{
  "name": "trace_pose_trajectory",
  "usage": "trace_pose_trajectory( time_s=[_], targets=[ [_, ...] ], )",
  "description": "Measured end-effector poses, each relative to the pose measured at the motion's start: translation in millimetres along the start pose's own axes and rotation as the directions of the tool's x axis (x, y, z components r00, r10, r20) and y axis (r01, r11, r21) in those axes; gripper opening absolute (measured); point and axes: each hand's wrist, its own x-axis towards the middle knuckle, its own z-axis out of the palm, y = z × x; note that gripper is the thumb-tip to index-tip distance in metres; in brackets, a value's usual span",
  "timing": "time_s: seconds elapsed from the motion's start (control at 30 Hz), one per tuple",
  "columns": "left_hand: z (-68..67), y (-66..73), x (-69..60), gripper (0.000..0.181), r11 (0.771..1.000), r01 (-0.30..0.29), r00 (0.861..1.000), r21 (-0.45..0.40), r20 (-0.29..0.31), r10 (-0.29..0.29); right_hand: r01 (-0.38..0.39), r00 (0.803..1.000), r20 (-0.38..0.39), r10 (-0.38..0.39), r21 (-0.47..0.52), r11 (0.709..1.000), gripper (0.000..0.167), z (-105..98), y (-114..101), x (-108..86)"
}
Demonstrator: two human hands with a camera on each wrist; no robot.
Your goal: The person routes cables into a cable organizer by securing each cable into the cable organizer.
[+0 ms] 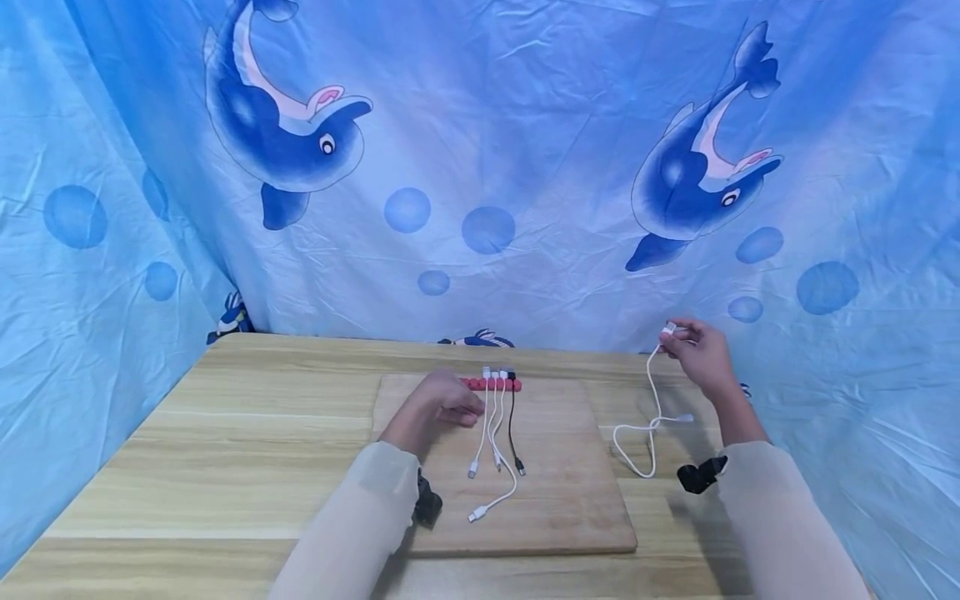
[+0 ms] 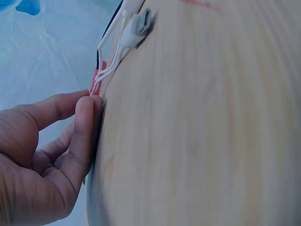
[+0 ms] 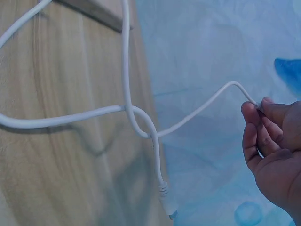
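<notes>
A red cable holder [image 1: 517, 386] lies along the far edge of the wooden board, with several white cables [image 1: 492, 425] and one black cable [image 1: 511, 421] seated in it. At its left end is my left hand [image 1: 444, 398]; in the left wrist view the thumb and forefinger pinch at the red strip, their tips partly hiding it. My right hand [image 1: 697, 354], raised over the table's right side, pinches a separate white USB cable [image 1: 652, 392] just by its plug [image 1: 669, 329]. This cable hangs in a loop, and its other plug [image 3: 168, 205] dangles lower down.
The wooden board [image 1: 555, 500] rests on a wood-grain table [image 1: 225, 467]. Loose cable ends, such as a white plug [image 1: 477, 514], spread towards the near side of the board. A blue curtain with dolphins [image 1: 480, 150] hangs behind the table and along its sides.
</notes>
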Motion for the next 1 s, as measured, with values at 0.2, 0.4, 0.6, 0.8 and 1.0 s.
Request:
trace_pose_trajectory(
  time_s=[0.2,0.4,0.6,0.8,1.0],
  targets=[
    [-11.4,0.7,-2.5,0.007,0.999,-0.014,1.0,0.03,0.018,0.013,0.042,0.999,0.025,-0.041,-0.036,0.998,0.044,4,-22,-2.4],
    [-19.0,6.5,-6.2,0.009,0.999,-0.016,1.0,0.035,-0.001,0.016,0.107,0.994,0.023,-0.105,-0.114,0.988,0.041,11,-46,-3.1],
    [-22.6,11.9,-14.0,0.012,0.992,-0.082,0.996,0.091,-0.015,0.084,0.208,0.978,0.026,-0.206,-0.1,0.973,0.032,17,-72,-1.0],
    [-22.6,18.5,-22.2,0.013,0.986,-0.132,0.991,0.103,-0.002,0.133,0.244,0.969,0.037,-0.243,-0.021,0.97,0.024,25,-102,-5.0],
    [-20.8,24.3,-27.9,0.016,0.973,-0.206,0.979,0.104,0.023,0.204,0.343,0.938,0.029,-0.344,0.035,0.939,0.021,39,-130,-7.9]
  ],
)
